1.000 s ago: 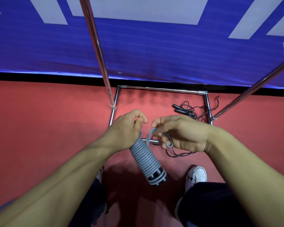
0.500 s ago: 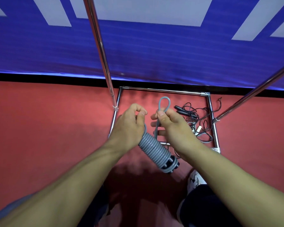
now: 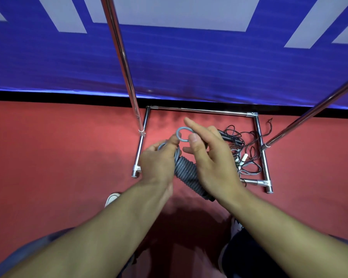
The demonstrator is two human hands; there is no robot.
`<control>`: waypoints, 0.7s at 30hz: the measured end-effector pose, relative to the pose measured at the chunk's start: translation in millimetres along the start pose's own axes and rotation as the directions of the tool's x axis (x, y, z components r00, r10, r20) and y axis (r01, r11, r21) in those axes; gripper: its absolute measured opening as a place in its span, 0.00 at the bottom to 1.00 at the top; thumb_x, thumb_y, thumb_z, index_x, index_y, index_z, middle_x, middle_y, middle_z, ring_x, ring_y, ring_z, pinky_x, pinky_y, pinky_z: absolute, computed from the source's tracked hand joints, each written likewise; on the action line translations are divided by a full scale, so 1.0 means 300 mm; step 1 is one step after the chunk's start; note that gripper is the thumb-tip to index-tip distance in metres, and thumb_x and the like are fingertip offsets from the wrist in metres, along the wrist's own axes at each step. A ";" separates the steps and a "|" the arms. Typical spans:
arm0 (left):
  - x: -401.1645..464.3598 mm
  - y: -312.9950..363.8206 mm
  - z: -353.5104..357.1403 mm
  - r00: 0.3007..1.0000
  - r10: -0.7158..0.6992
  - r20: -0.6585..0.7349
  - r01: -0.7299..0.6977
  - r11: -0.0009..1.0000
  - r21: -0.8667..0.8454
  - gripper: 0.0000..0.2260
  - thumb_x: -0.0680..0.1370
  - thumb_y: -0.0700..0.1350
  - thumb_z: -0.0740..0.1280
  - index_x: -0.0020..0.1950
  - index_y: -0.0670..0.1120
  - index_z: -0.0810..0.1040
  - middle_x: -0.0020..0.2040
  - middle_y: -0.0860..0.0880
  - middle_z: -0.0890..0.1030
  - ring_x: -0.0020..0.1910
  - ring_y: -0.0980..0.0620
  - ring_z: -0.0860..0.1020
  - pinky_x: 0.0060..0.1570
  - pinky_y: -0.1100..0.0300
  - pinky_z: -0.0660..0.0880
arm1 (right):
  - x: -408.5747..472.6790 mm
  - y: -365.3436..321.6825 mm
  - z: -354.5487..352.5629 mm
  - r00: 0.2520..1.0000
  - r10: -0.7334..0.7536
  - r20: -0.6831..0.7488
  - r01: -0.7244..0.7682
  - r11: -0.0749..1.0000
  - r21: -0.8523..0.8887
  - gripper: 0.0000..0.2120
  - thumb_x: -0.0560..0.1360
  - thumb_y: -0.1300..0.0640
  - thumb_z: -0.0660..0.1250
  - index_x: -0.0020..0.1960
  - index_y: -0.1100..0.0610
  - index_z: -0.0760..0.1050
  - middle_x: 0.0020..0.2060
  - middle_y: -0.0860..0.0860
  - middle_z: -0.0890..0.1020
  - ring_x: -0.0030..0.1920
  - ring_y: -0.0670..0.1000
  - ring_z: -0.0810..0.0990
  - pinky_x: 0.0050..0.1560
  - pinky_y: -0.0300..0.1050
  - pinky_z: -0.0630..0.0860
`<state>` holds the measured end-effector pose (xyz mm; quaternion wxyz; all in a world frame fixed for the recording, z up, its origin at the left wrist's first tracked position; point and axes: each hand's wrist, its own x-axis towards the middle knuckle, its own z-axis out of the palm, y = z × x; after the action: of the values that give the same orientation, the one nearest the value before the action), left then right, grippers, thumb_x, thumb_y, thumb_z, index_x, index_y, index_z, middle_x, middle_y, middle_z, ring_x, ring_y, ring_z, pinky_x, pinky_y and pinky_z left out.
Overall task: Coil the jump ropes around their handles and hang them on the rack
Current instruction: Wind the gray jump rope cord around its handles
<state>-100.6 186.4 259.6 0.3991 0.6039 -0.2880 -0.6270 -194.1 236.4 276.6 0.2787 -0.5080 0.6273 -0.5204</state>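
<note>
A sports or gym hall, by the look of it. A red, slightly textured sports floor (image 3: 48, 157) fills the middle and lower frame. Across the top runs a blue padded wall mat with pale grey geometric shapes (image 3: 189, 63). A chrome tubular rack (image 3: 201, 111) stands at centre, and thin black jump ropes (image 3: 247, 145) lie tangled at centre right.

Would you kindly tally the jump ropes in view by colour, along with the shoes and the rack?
Grey jump rope, coiled, held in both hands: 1
Black jump rope, loose on the floor inside the rack base: 1
Further thin cords with a white piece lie tangled beside it; how many ropes they make cannot be told.
White shoes: 2
Metal rack: 1
Total: 5
</note>
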 end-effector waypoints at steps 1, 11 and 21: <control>-0.007 -0.006 0.008 1.000 -0.029 0.005 0.030 0.999 -0.044 0.10 0.73 0.47 0.76 0.37 0.46 0.78 0.30 0.52 0.78 0.29 0.53 0.73 0.33 0.60 0.70 | -0.002 0.006 0.008 1.000 -0.003 -0.006 0.003 1.000 -0.014 0.19 0.80 0.46 0.60 0.68 0.47 0.75 0.40 0.40 0.71 0.45 0.50 0.78 0.53 0.57 0.80; -0.024 -0.010 0.042 0.989 -0.123 0.082 0.138 0.969 -0.205 0.17 0.77 0.50 0.72 0.35 0.47 0.68 0.27 0.53 0.68 0.24 0.55 0.66 0.24 0.67 0.67 | -0.015 0.016 0.024 0.995 -0.001 -0.096 0.003 1.000 0.017 0.16 0.81 0.54 0.62 0.65 0.39 0.74 0.43 0.37 0.76 0.46 0.50 0.80 0.52 0.60 0.80; -0.030 -0.005 0.045 0.978 -0.158 0.139 0.185 0.958 -0.219 0.16 0.74 0.56 0.75 0.45 0.46 0.75 0.42 0.45 0.74 0.40 0.46 0.72 0.39 0.55 0.73 | -0.024 -0.018 0.023 0.987 0.099 -0.128 -0.098 0.995 0.011 0.07 0.79 0.57 0.66 0.48 0.45 0.74 0.40 0.34 0.81 0.43 0.43 0.83 0.48 0.55 0.81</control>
<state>-114.6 193.4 264.4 0.3926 0.5374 -0.1832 -0.7236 -183.8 240.8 278.3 0.2641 -0.4412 0.6671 -0.5391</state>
